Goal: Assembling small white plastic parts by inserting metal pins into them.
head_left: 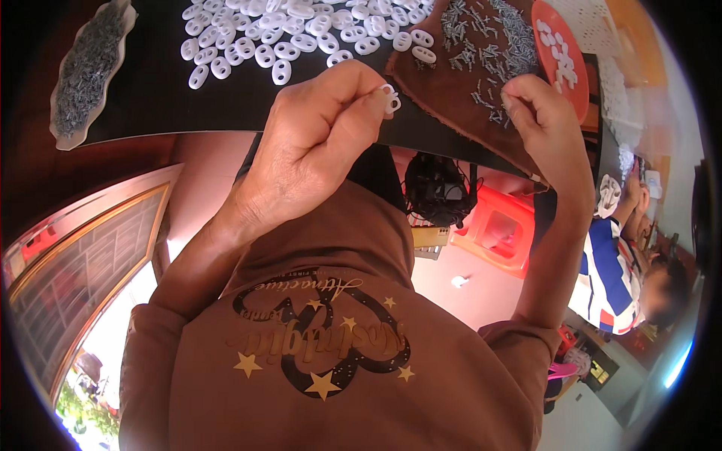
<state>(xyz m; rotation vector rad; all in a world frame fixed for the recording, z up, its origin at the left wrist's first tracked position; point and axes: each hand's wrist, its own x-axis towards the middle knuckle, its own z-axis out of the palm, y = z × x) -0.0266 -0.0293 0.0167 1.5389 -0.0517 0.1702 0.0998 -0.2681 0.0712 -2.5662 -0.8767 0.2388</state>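
A left hand (316,135), at 11 o'clock near the center of the view, grips a small white piece (392,104) between thumb and forefinger, its other fingers curled in, just off the near edge of a black table (154,94). At 2 o'clock, a right hand (547,120) brings thumb and forefinger close together at the fringe of scattered gray screws (519,37); whether one is caught between the tips cannot be told.

The screws lie at 1 o'clock on a brown mat (451,98), spread over the table. Between 11 and 12 o'clock, oval white pieces (301,41), each with two holes, lie heaped on the table, a couple of them at the mat's edge. Beyond the right hand, toward 2 o'clock, a red plate (577,98) bears smaller white bits (556,56). At 10 o'clock, a pale tray (69,140) is filled with dark gray bits (90,75).

Below the table, a black bag (436,192) sits near a red stool (492,237) at 3 o'clock. A brown shirt (331,421) with gold stars fills 6 o'clock. Toward 4 o'clock, well apart, is another person (611,278) in striped clothing.
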